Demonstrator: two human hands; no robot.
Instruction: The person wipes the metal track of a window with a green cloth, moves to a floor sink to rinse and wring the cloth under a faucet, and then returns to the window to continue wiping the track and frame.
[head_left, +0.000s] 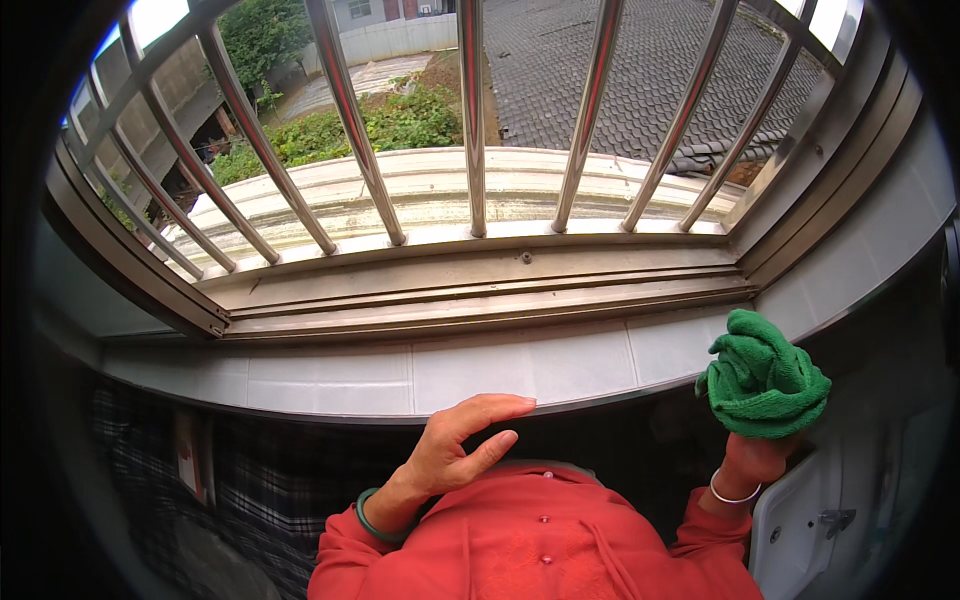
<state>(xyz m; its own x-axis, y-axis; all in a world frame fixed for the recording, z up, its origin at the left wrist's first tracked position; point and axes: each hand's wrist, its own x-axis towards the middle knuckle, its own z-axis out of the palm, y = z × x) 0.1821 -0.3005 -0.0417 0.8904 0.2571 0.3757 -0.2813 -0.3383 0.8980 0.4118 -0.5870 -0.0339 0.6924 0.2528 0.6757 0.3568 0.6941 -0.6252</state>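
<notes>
My right hand, mostly covered, grips a bunched green microfibre cloth at the right end of the white tiled windowsill. The cloth hides my fingers, and a silver bangle circles that wrist. Near the sill's front edge, left of the middle, hovers my left hand. Its thumb and forefinger are apart and it holds nothing; whether the fingertip touches the edge, I cannot tell. Behind the sill runs the metal sliding-window track, with a screw showing in the frame.
Upright stainless steel bars stand across the window opening. Beyond them lie a pale ledge, green plants and a grey tiled roof. A white basin-like fixture is at lower right. Dark checked fabric hangs at lower left.
</notes>
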